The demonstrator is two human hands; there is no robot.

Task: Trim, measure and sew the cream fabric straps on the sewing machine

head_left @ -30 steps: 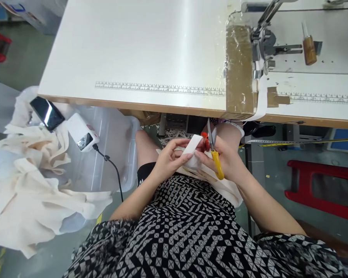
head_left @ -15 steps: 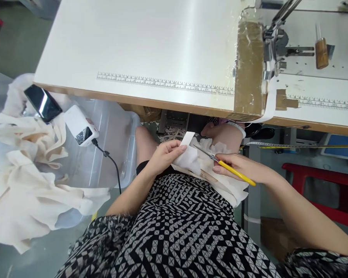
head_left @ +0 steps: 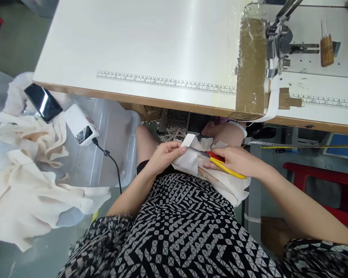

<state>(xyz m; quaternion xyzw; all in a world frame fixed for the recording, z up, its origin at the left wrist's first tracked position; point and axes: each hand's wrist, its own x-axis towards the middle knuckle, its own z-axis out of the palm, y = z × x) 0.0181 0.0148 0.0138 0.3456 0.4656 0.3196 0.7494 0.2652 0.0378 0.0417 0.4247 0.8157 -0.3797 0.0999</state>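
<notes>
Over my lap, my left hand [head_left: 168,155] pinches a piece of white fabric [head_left: 189,160]. A flat white strip [head_left: 188,140] sticks up past its thumb and fingers. In my right hand [head_left: 234,159] are small thread snips [head_left: 224,168] with yellow and red handles. Their dark blades point left and reach the fabric just beside my left fingertips; whether the blades are closed on it I cannot tell. More cream fabric pieces [head_left: 234,189] lie bunched on my lap under both hands.
A white sewing table [head_left: 139,42] with a printed ruler is in front, its sewing machine [head_left: 275,50] and a wooden-handled awl [head_left: 326,50] at right. On the left are a clear plastic bin [head_left: 113,127], a phone [head_left: 43,102], a white power bank [head_left: 80,125] and heaped cream fabric [head_left: 26,189]. A red stool [head_left: 304,175] stands right.
My right hand has moved left with the snips, bringing the blades from apart up to the fabric at my left fingers. My left hand has hardly moved.
</notes>
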